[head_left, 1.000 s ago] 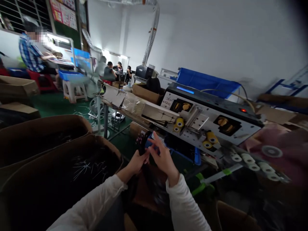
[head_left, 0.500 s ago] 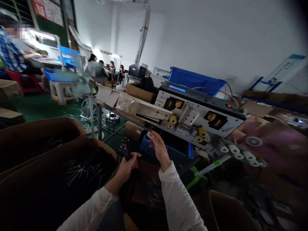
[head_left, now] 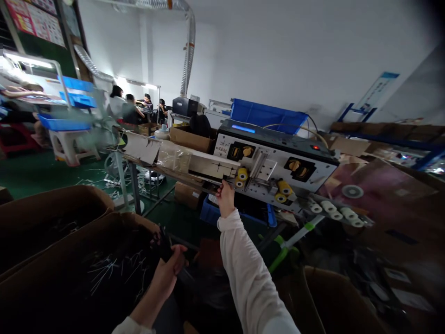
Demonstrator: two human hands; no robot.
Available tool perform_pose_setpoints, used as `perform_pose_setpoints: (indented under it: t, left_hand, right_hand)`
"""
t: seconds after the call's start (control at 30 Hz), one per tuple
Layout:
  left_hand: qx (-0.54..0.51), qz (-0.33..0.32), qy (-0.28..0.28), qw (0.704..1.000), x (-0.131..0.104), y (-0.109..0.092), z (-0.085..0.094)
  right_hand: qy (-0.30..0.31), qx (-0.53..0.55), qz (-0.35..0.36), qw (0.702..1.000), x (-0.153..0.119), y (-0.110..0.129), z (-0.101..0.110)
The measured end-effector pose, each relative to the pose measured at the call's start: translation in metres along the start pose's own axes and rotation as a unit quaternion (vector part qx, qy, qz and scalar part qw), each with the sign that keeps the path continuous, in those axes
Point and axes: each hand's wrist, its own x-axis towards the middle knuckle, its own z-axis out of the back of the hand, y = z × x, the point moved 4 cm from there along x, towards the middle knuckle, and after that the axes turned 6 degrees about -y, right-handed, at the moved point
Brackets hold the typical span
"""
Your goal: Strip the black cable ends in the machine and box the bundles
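My left hand (head_left: 174,262), low at the centre, is wrapped around a bundle of black cables (head_left: 162,243) whose cut ends point up and away. My right hand (head_left: 225,197) is stretched out to the front of a wire-cutting machine (head_left: 267,162). Its fingers are pinched together at the lip of the white chute (head_left: 208,168), just left of the yellow rollers (head_left: 242,174). A small dark bit shows at those fingertips, too small to name.
Large cartons (head_left: 139,222) with loose wire pieces stand at the left. Under the bench is a blue crate (head_left: 212,211). A fan (head_left: 99,120) stands at the bench's left end. White rollers (head_left: 328,207) project on the right. Several people sit at lit tables behind.
My right hand has gone forward to the chute, and its spread fingers have closed. My left hand, still round the cables, has dropped lower and leftward. The view has turned slightly right.
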Motion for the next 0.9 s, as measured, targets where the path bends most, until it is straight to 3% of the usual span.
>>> perform_pose_setpoints:
  t: [0.27,0.43,0.73,0.9]
  left_hand:
    - [-0.011,-0.012,0.023,1.000,0.005,0.000,0.006]
    - [-0.016,-0.010,0.015,1.000,0.005,-0.001,0.008]
    - [-0.031,0.013,-0.001,0.999,0.000,-0.003,0.009]
    - [-0.025,-0.006,-0.002,1.000,-0.002,-0.009,0.007]
  right_hand:
    - [0.005,0.097,0.046,0.994,-0.012,-0.012,0.014]
    - [0.020,0.083,0.031,0.996,-0.014,-0.022,0.000]
    - [-0.047,0.038,0.054,0.997,-0.008,-0.017,-0.021]
    - [-0.069,0.008,0.070,0.995,-0.007,-0.009,-0.028]
